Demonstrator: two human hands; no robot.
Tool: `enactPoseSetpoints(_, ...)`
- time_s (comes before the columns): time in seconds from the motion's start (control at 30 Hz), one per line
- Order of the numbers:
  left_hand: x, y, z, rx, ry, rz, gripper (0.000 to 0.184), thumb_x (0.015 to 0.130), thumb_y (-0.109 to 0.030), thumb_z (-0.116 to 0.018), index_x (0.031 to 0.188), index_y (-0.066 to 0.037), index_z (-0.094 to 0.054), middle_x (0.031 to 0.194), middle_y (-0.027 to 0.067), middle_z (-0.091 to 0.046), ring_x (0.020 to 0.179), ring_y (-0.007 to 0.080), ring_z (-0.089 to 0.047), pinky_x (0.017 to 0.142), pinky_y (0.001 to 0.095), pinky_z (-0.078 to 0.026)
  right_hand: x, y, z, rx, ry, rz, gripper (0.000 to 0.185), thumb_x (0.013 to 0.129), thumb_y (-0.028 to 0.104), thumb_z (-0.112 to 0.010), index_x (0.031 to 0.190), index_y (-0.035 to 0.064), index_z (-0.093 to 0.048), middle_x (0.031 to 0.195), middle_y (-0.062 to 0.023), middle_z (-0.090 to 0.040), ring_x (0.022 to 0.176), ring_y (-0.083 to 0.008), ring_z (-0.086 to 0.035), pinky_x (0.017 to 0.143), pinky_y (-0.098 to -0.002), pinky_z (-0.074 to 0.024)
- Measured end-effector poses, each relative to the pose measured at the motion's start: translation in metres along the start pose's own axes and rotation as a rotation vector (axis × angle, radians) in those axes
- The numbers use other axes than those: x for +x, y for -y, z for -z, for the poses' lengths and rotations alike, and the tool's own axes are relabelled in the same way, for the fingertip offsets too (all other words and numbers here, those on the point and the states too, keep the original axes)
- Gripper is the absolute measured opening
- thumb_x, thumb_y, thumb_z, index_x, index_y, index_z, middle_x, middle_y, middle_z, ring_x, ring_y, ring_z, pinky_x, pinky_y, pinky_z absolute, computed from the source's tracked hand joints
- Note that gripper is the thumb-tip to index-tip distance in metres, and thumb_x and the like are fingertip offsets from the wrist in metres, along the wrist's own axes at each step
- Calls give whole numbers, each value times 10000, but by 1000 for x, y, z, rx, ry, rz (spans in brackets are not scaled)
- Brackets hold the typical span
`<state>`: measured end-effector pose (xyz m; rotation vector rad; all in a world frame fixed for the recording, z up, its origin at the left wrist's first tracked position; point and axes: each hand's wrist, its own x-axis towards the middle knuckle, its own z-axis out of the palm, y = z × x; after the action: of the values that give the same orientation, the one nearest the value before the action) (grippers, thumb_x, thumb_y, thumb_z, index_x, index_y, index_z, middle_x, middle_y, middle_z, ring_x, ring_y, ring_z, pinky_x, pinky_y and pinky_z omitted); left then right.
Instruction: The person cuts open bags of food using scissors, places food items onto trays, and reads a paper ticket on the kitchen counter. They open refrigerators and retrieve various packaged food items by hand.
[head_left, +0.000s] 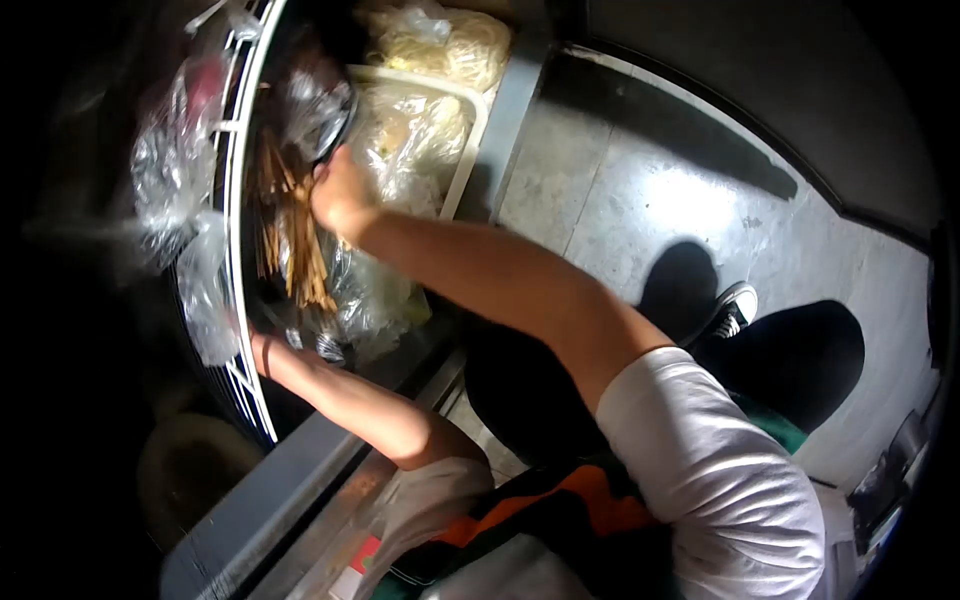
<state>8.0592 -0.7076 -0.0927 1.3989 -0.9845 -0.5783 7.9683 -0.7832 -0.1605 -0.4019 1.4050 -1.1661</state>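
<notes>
My right hand [345,197] is closed at the dark curved rim of a container [318,105] with clear plastic in it. Right beside its fingertips lies a bundle of thin brown sticks [300,245]. My left hand is mostly hidden at the white wire rack [237,190]; only the wrist and forearm show clearly, below the sticks. Clear plastic bags [365,295] lie between the two arms. To the right of my right hand, a pale tray [478,118] holds bagged pale food.
More bagged pale food [465,48] sits above the tray. Clear bags [180,170] hang outside the wire rack. A grey metal ledge [255,515] runs along the lower left. On the right are a grey floor [600,160], a shoe [736,305] and dark-clothed legs.
</notes>
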Motion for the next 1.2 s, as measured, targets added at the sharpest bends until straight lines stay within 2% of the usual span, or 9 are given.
enactPoseSetpoints(0.1, -15, 2, 7, 181, 13, -194, 310, 765, -79, -470, 1070, -23, -466, 1070, 105, -475, 938, 181, -446, 819, 277, -354, 32, -51, -82, 875, -53, -127, 210, 844, 210, -316, 804, 37, -428, 620, -98, -499, 509, -224, -445, 538, -333, -412)
enactPoseSetpoints(0.27, -33, 4, -3, 344, 146, -323, 331, 744, -13, -499, 1073, 6, -460, 1048, 105, -477, 920, 163, -449, 820, 246, -331, -4, -42, -94, 91, -245, 17, 245, 836, 217, -332, 847, 4, -454, 704, -154, -551, 624, -262, -538, 580, -346, -439)
enactPoseSetpoints(0.4, -40, 14, -9, 384, 211, -237, 334, 757, -65, -481, 1085, -6, -458, 1083, 103, -457, 934, 172, -445, 820, 256, -335, -18, -31, -17, -735, 467, 390, 383, 698, 161, -483, 1019, -45, -447, 920, -206, -537, 870, -319, -528, 726, -344, -432)
enactPoseSetpoints(0.5, -38, 41, -3, 337, 242, -22, 344, 760, -91, -475, 1100, -42, -455, 1112, 106, -444, 988, 181, -431, 857, 284, -317, -19, -79, -6, -940, -1, 975, 371, 678, 150, -493, 1003, -27, -472, 927, -168, -550, 915, -321, -504, 774, -349, -399)
enactPoseSetpoints(0.57, -38, 52, 3, 617, 256, -272, 363, 764, -109, -485, 1109, -5, -437, 1063, 108, -485, 938, 192, -456, 834, 277, -330, -14, -84, 9, -1138, -259, 1066, 335, 650, 164, -528, 949, 15, -540, 871, -137, -567, 902, -291, -488, 769, -438, -357)
enactPoseSetpoints(0.7, -38, 52, 13, 659, 232, -233, 341, 772, -116, -485, 1089, 6, -450, 1078, 119, -479, 971, 191, -441, 857, 279, -312, -13, -80, 0, -1211, 29, 975, 204, 683, 176, -476, 808, 21, -522, 680, -72, -572, 689, -258, -544, 582, -392, -430)
enactPoseSetpoints(0.93, -41, 50, 13, 629, 173, -371, 317, 786, -110, -468, 1076, 16, -456, 1092, 116, -475, 1001, 206, -438, 872, 291, -316, -1, -47, 59, -640, 227, 1032, 163, 727, 144, -464, 837, 24, -472, 647, -115, -555, 632, -263, -552, 581, -338, -430)
enactPoseSetpoints(1.07, -41, 54, 14, 461, 112, -169, 329, 827, -175, -414, 1098, 10, -429, 1118, 113, -442, 1032, 199, -409, 886, 297, -298, -42, -36, 101, -498, 280, 995, 206, 740, 150, -457, 912, 38, -448, 753, -103, -537, 775, -266, -525, 777, -390, -342)
enactPoseSetpoints(1.2, -38, 49, -6, 278, 140, 184, 664, 737, -413, -520, 1248, -97, -240, 1196, 108, -365, 971, 226, -438, 804, 313, -355, -51, -77, 121, -426, 230, 1115, 207, 704, 73, -441, 910, 51, -453, 887, -122, -487, 951, -263, -426, 840, -377, -295)
